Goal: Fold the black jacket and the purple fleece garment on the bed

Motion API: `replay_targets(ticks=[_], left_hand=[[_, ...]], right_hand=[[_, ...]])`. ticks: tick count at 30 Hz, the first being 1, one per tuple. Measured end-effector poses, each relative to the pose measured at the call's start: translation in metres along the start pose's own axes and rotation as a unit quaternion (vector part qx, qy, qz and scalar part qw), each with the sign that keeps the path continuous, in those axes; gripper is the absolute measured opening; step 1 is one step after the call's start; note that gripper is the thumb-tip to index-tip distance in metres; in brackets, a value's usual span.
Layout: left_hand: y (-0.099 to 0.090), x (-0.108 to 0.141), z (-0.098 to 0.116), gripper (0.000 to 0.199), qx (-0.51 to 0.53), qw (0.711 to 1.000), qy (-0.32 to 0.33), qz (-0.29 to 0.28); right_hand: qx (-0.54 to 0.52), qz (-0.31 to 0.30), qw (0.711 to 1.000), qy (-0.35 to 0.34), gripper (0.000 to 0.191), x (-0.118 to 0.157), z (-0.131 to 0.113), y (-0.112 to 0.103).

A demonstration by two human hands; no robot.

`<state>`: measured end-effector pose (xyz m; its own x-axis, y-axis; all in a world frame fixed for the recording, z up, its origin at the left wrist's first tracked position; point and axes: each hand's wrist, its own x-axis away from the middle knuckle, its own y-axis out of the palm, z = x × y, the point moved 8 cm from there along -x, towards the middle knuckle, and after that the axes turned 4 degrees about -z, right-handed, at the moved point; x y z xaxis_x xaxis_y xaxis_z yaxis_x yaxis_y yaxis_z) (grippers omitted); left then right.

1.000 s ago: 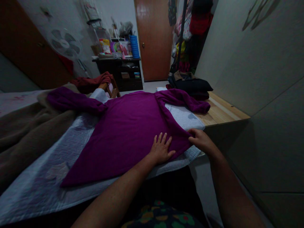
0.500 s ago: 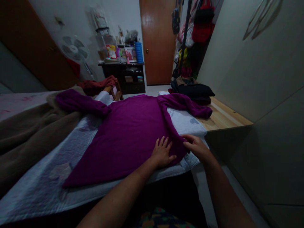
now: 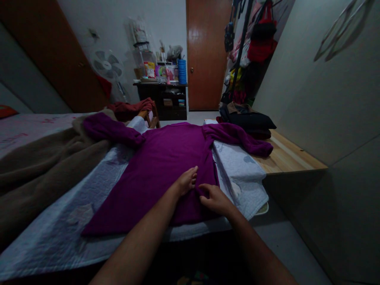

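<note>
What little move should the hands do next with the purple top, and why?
Perhaps the right hand should open and smooth the top where it is, because it looks curled there instead of flat, with the left hand close beside it, over the same top.

At far left, a white standing fan rises near a low black cabinet carrying a blue ribbed cylinder. A reddish-brown wooden door is right of it, then a hanging red fabric bag. At right, dark folded clothes sit on a pale wooden board.
</note>
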<state>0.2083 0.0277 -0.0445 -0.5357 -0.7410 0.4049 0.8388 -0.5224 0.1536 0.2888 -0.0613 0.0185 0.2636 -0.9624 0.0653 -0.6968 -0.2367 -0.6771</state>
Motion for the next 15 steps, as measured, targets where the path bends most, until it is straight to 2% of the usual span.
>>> replay_targets(ticks=[2,4,5,7,9,11,13,15], left_hand=[[-0.004,-0.006,0.005,0.058,-0.079,0.997,0.009,0.024],[-0.007,-0.011,0.014,0.07,-0.187,0.979,0.048,0.066],[-0.006,-0.012,0.02,0.076,-0.249,0.962,0.077,0.083],[0.0,-0.01,0.03,0.079,-0.375,0.908,0.143,0.118],[0.007,-0.006,0.033,0.073,-0.484,0.841,0.192,0.145],[0.016,-0.004,0.028,0.064,-0.558,0.787,0.219,0.146],[0.024,-0.006,0.018,0.06,-0.602,0.756,0.231,0.114],[0.028,-0.008,0.009,0.062,-0.623,0.742,0.229,0.094]], right_hand=[[0.05,-0.032,0.998,0.0,0.038,-0.002,0.0,0.012],[0.045,-0.062,0.997,-0.002,0.044,-0.002,0.003,0.016],[0.019,-0.074,0.997,-0.006,0.045,-0.002,0.005,0.014],[-0.048,-0.071,0.996,-0.01,0.042,-0.002,0.011,-0.001],[-0.084,-0.007,0.996,0.001,0.037,-0.006,0.026,-0.033],[-0.064,0.09,0.993,0.035,0.035,-0.011,0.05,-0.078],[-0.009,0.179,0.981,0.077,0.035,-0.017,0.076,-0.125],[0.089,0.254,0.955,0.123,0.033,-0.023,0.101,-0.17]])
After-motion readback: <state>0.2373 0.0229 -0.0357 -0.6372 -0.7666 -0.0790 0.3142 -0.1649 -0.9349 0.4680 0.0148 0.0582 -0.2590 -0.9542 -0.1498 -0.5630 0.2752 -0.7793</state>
